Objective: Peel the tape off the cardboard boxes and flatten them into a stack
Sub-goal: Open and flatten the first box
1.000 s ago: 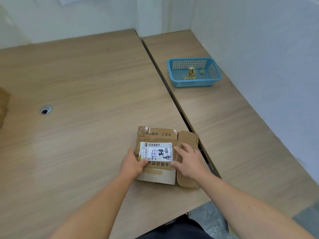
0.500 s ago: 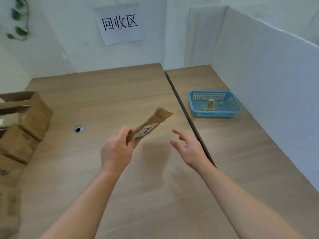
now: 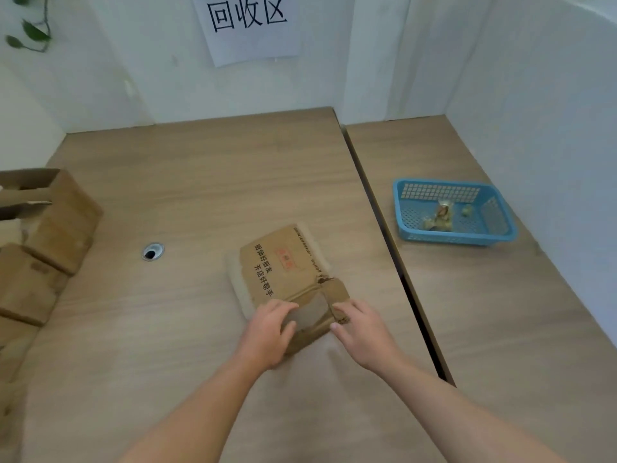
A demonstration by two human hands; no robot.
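Centrally on the wooden desk (image 3: 200, 182) lies the flattened box (image 3: 287, 265), a brown cardboard sheet with dark printed characters and a small red mark on its upper face. A ragged tear marks its right edge, and a strip of tape (image 3: 309, 312) crosses the near end. A pale motion blur fringes its far and left edges. Its long axis runs from far-left to near-right, and the print lines follow that axis. The near end points toward the person.

The left hand (image 3: 267, 332) covers the near-left corner with bent fingers. Whether they grip or only press cannot be told. The right hand (image 3: 362, 332) touches the near-right flap with fairly straight, released fingers.

Half a second earlier the left hand alone held the box on edge in the air, with the right hand open and apart from it. A second ago the white-labelled face was uppermost; the face now showing bears no label.

Uncollapsed boxes (image 3: 63, 222) stand at the left desk edge. A blue basket (image 3: 500, 235) sits well apart to the right.
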